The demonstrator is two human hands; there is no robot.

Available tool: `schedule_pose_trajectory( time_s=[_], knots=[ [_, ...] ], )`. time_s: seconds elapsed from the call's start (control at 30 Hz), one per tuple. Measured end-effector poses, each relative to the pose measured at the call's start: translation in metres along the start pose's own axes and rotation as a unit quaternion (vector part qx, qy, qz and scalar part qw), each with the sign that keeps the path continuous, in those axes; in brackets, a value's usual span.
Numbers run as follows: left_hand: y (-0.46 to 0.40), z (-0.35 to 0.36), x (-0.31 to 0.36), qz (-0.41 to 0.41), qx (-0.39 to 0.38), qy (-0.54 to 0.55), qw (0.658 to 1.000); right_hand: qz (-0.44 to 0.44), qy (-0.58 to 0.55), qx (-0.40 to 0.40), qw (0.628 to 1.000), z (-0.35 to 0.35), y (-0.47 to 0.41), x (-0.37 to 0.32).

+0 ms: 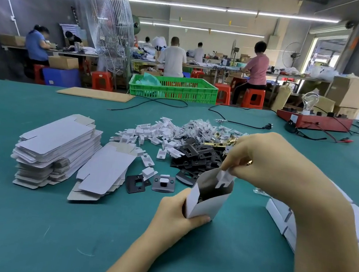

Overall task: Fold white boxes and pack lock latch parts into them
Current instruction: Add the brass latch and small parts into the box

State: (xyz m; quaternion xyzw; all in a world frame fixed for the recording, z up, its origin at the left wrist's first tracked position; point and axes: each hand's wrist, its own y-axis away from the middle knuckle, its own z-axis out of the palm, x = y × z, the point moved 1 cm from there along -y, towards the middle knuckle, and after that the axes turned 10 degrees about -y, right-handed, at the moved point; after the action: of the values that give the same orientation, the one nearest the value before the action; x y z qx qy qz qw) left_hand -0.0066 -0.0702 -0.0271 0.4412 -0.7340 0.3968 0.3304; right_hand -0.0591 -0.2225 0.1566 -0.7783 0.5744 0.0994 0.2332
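Left hand (176, 213) grips the lower part of an open white box (208, 199), held upright above the green tabletop (47, 232), mouth facing up. Right hand (259, 160) pinches a white insert (224, 178) at the box mouth, partly inside it. Something dark sits in the box; can't tell what.

Stack of flat box blanks (55, 149) at left, smaller stack (103, 171) beside it. Pile of black plates (196, 158) behind the box, two loose plates (138, 184) near the smaller stack. White inserts (151, 134) scattered further back, bagged parts (200, 128) and brass latches (221, 141) behind them. Finished white boxes (282, 214) at right, partly behind the right arm.
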Motion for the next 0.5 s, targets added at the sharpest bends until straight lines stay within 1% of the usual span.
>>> schedule_pose_trajectory(
  time_s=[0.1,0.2,0.33,0.43,0.5],
  knots=[
    [-0.001,-0.002,0.001,-0.007,0.000,0.010,1.000,0.006,0.011,-0.010,1.000,0.003,-0.002,-0.001],
    [-0.001,-0.002,0.003,-0.038,-0.002,0.034,0.999,0.006,0.041,-0.028,0.999,0.013,-0.008,-0.004],
    [-0.001,-0.002,0.004,-0.054,-0.002,0.048,0.997,0.015,0.015,-0.061,0.998,0.020,-0.011,-0.004],
    [-0.002,-0.002,0.004,-0.051,0.000,0.050,0.997,0.006,-0.009,-0.047,0.999,0.015,-0.009,0.001],
    [-0.002,-0.002,0.002,-0.050,0.002,0.052,0.997,-0.001,-0.037,-0.013,0.999,0.009,-0.008,0.006]
  ],
)
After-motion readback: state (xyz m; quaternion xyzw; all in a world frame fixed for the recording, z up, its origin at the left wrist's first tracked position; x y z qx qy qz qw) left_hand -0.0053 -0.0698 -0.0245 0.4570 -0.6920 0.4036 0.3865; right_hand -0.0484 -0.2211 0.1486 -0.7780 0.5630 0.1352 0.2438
